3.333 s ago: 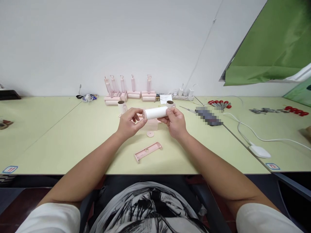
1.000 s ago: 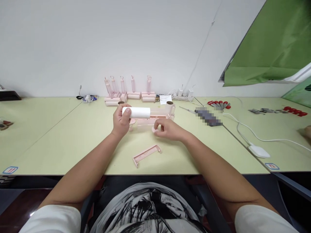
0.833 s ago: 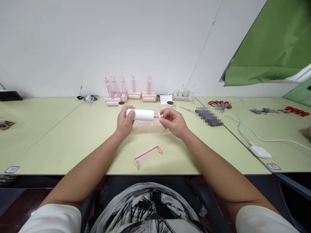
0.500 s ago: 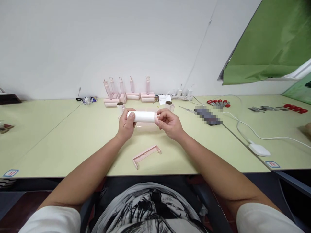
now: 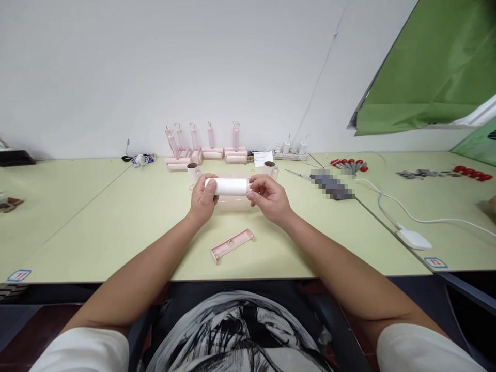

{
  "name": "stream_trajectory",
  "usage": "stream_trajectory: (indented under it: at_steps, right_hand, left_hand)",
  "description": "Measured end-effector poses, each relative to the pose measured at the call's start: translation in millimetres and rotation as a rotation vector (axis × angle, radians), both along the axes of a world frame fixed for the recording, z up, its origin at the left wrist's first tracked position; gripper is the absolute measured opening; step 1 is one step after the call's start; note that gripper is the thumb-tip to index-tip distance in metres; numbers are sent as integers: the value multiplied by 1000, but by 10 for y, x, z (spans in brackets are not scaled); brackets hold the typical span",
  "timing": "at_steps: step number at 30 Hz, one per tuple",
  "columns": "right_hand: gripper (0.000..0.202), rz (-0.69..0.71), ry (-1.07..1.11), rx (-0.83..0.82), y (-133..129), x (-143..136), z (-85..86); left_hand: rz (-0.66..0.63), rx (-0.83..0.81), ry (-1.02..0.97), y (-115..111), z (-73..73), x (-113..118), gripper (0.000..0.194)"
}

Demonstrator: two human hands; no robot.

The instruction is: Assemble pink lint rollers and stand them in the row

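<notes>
A white lint roller refill (image 5: 231, 186) lies level in front of me, above the table. My left hand (image 5: 203, 196) is wrapped round its left end, thumb on top. At its right end, my right hand (image 5: 268, 196) pinches a pink end cap (image 5: 248, 186) against the roll; the fingers hide much of the cap. Just beyond and below the roll is a clear, pinkish cover (image 5: 232, 202), partly hidden. Nearer to me, a pink lint roller frame (image 5: 233, 245) rests on the table with its hollow side showing.
Two upright rolls with brown cores (image 5: 270, 166) stand just beyond my hands. Against the wall are several pink lint rollers (image 5: 235, 155) and a power strip (image 5: 290, 155). To the right lie a blurred-out dark object (image 5: 332, 185), red-handled tools (image 5: 351, 164) and a white cable (image 5: 418, 219).
The pink end cap has moved left, closer into the right end of the roll. On the table, the pink frame has tipped so that its hollow inside shows more.
</notes>
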State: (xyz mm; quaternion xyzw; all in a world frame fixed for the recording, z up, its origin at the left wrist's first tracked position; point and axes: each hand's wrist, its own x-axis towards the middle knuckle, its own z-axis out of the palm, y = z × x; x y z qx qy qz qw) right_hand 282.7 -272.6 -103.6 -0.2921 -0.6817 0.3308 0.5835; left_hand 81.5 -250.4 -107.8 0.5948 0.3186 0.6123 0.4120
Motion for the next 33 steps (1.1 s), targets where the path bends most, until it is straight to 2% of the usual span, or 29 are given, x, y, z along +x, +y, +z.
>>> stream_trajectory:
  at_steps: [5,10,15,19,23,27,30,33]
  right_hand:
    - [32,-23,20,9,-20,-11,-3]
    - [47,-35,-11,16,-32,-17,-24]
    - [41,75,-178,92,-16,-18,-75]
    - [42,94,-167,78,-16,-12,-88]
    - [32,130,-165,81,-34,-17,-69]
    - [30,158,-252,121,-61,-37,-46]
    - [29,153,-393,156,-84,-60,-37]
    - [29,178,-492,150,-106,-88,-41]
  left_hand:
    - [74,-3,-41,3,25,6,44]
    - [90,-19,-90,18,31,5,41]
    - [79,-65,-127,37,42,-1,41]
    - [22,-108,-163,61,42,-12,39]
    - [-2,-140,-217,69,61,-8,42]
    - [60,-177,-264,91,73,12,52]
    - [124,-172,-283,110,55,31,59]
    - [97,-159,-226,90,44,48,55]
